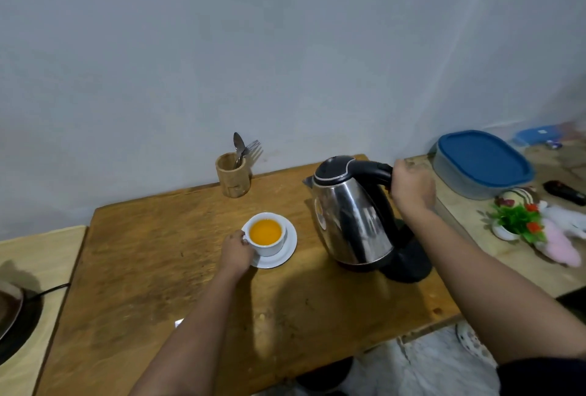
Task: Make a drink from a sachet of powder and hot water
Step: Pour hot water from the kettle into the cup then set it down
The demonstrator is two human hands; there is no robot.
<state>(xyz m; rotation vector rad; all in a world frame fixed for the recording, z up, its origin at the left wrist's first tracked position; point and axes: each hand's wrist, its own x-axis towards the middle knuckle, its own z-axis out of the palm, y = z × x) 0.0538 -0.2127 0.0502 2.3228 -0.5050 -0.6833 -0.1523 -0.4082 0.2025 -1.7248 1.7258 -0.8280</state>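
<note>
The right hand (412, 188) is wrapped tight around the black handle of the steel kettle (352, 214), which leans spout-left, partly on its black base (409, 260). The left hand (236, 253) grips the white cup (268, 238) at its side; the cup holds orange liquid and sits on 1 white saucer (290, 253) on the wooden table (152, 253).
</note>
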